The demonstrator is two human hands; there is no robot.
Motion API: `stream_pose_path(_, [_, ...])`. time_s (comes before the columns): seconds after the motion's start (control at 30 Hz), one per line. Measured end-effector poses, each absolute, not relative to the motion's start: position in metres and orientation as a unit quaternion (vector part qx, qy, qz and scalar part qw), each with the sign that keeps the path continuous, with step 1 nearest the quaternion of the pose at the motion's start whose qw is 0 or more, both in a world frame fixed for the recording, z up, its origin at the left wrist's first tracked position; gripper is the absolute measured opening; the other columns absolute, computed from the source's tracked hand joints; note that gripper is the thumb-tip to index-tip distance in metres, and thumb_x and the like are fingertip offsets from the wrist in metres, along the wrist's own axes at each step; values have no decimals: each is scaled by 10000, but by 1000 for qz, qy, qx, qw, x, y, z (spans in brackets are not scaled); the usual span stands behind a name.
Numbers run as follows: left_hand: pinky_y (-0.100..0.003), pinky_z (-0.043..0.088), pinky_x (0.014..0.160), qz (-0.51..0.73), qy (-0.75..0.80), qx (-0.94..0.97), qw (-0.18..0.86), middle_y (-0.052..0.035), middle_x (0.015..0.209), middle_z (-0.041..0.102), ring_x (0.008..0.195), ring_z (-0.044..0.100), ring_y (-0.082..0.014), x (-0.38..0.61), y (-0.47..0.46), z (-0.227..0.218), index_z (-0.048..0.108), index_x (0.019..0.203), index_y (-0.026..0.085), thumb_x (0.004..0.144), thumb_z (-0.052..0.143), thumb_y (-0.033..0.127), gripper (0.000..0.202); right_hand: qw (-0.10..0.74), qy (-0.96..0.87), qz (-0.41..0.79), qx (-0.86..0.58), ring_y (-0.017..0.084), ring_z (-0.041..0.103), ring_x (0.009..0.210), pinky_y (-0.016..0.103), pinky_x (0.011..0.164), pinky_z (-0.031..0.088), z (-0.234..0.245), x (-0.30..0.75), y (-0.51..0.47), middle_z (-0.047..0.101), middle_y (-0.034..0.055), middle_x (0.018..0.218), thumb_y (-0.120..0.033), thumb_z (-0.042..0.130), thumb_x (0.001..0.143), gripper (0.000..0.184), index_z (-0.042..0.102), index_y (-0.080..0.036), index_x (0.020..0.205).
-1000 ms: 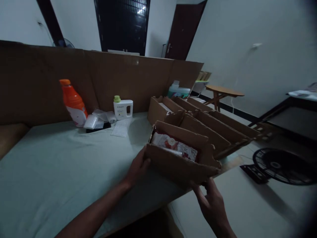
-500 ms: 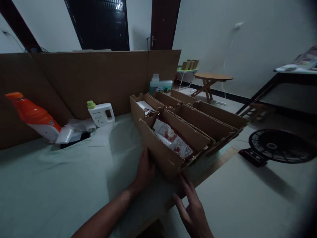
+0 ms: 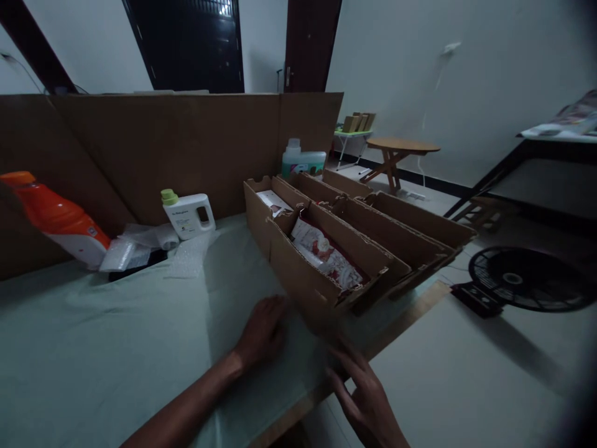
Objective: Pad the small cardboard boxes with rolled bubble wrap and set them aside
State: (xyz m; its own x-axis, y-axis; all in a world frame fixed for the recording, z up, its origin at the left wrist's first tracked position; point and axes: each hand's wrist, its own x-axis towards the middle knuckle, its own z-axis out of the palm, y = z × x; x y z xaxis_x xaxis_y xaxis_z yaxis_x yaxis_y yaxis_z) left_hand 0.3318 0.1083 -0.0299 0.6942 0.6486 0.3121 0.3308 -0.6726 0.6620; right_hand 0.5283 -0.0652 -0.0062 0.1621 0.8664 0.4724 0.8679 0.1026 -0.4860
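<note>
My left hand (image 3: 263, 330) is low over the green table cover, just left of a brown cardboard box (image 3: 298, 280). Its fingers curl away from view and are blurred, and a gap seems to separate them from the box. At the box's near corner is my right hand (image 3: 366, 392), thumb and fingers apart, holding nothing; whether its blurred fingertips touch the cardboard I cannot tell. A white and red printed packet (image 3: 321, 249) lies inside the box. Behind it stands a smaller cardboard box (image 3: 255, 202) with a white item (image 3: 274, 200) in it.
More open cardboard boxes (image 3: 392, 230) stand close alongside. A teal bottle (image 3: 303, 162) is behind them. Left are a white bottle with a green cap (image 3: 189, 214), bubble wrap (image 3: 186, 258) and a leaning orange bottle (image 3: 60, 218). The table edge (image 3: 410, 317) runs close on the right; a fan (image 3: 513, 280) is beyond.
My left hand has come off the box's side and moved down and slightly left. The box has shifted slightly right, more in line with the one behind. My right hand has barely moved.
</note>
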Motion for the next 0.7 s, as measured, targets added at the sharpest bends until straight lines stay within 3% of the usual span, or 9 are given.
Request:
stream_pose_path(0.17, [-608, 309, 1200, 201, 254, 906, 271, -123, 1543, 483, 1447, 427, -319, 284, 83, -21, 616, 1355, 230, 834, 568, 187, 526, 399, -690, -7, -603, 218, 760, 957, 321, 822, 642, 47, 524, -66, 780, 68, 1054, -207, 538, 955, 229, 708, -247, 1104])
stream_pose_path(0.27, [-590, 355, 1173, 224, 254, 900, 273, -142, 1470, 562, 1385, 497, -324, 275, 76, -14, 672, 1276, 208, 801, 587, 158, 485, 409, -693, -78, -589, 190, 751, 965, 313, 872, 615, 107, 525, -51, 779, 26, 1049, -184, 571, 946, 231, 686, -268, 1127])
stream_pose_path(0.33, [-564, 410, 1128, 249, 245, 891, 289, -155, 1387, 627, 1314, 552, -325, 276, 78, -10, 708, 1198, 186, 767, 597, 135, 448, 394, -677, -127, -608, 201, 742, 976, 334, 879, 598, 150, 528, -27, 774, 25, 1064, -246, 570, 959, 200, 695, -267, 1113])
stream_pose_path(0.43, [-518, 448, 1079, 281, 228, 873, 326, -161, 1252, 697, 1219, 604, -306, 281, 84, -9, 727, 1106, 148, 740, 594, 112, 391, 323, -676, -131, -649, 248, 741, 886, 378, 786, 581, 197, 539, 33, 778, 51, 1026, -365, 554, 939, 227, 728, -252, 1031])
stream_pose_path(0.5, [-489, 442, 1079, 290, 229, 864, 341, -146, 1201, 715, 1194, 614, -288, 282, 88, -10, 724, 1073, 143, 734, 598, 110, 363, 214, -705, -45, -674, 263, 730, 778, 388, 697, 556, 208, 545, 79, 785, 48, 922, -376, 578, 878, 226, 733, -268, 1002])
stream_pose_path(0.6, [-448, 442, 1069, 290, 237, 857, 355, -116, 1137, 730, 1162, 625, -269, 281, 92, -10, 728, 1002, 162, 728, 607, 109, 304, 76, -732, 52, -675, 286, 718, 726, 399, 670, 538, 198, 544, 135, 769, 42, 783, -305, 643, 757, 159, 727, -281, 890])
stream_pose_path(0.7, [-427, 448, 1047, 294, 236, 845, 379, -101, 1036, 743, 1097, 647, -266, 282, 94, -10, 732, 906, 166, 709, 618, 103, 236, 33, -740, 61, -669, 295, 712, 677, 395, 612, 531, 182, 542, 155, 756, 59, 722, -299, 637, 722, 58, 689, -292, 698])
